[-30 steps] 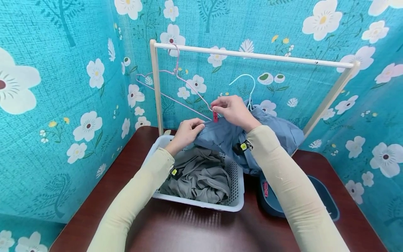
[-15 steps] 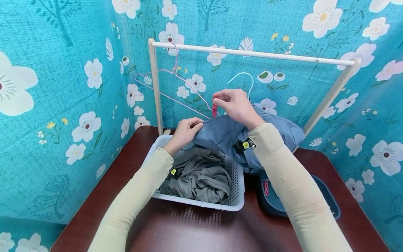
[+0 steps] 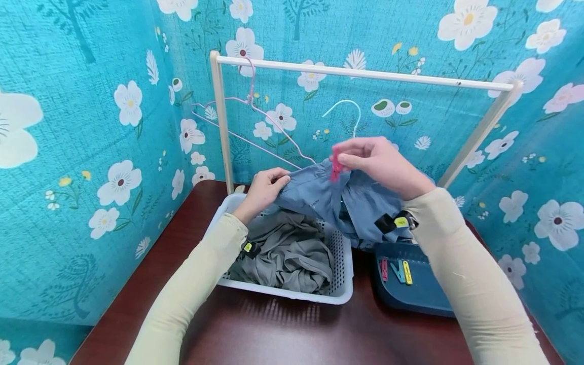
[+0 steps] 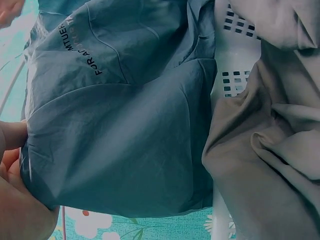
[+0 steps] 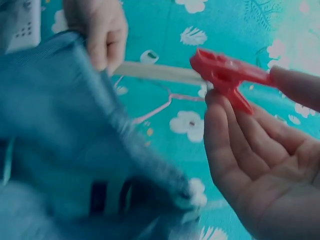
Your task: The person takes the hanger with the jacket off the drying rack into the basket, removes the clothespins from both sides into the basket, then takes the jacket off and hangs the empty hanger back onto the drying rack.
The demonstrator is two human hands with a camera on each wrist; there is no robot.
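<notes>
A blue garment (image 3: 315, 195) with small dark lettering hangs over the basket's right side, a pale blue hanger (image 3: 349, 104) rising from behind it. My left hand (image 3: 264, 190) pinches the garment's upper left edge between thumb and fingers. In the right wrist view, a red clothespin (image 5: 225, 72) sits between the thumb and fingers of my right hand (image 5: 265, 155). The head view has that right hand in front of the garment's top edge, the clothespin pointing down. The garment hides the hanger's lower part.
A white basket (image 3: 347, 284) holds a crumpled grey garment (image 3: 292, 253). A dark blue tray (image 3: 424, 299) at right holds a pink clothespin (image 3: 384, 269), a blue clothespin (image 3: 398, 271) and a yellow clothespin (image 3: 407, 272). A pink hanger (image 3: 251, 96) hangs from the rack's bar (image 3: 365, 72).
My right hand has moved right with the red clothespin, away from the garment's left corner. The hanger hook has shifted slightly left. My left hand still grips the corner; more of the tray shows.
</notes>
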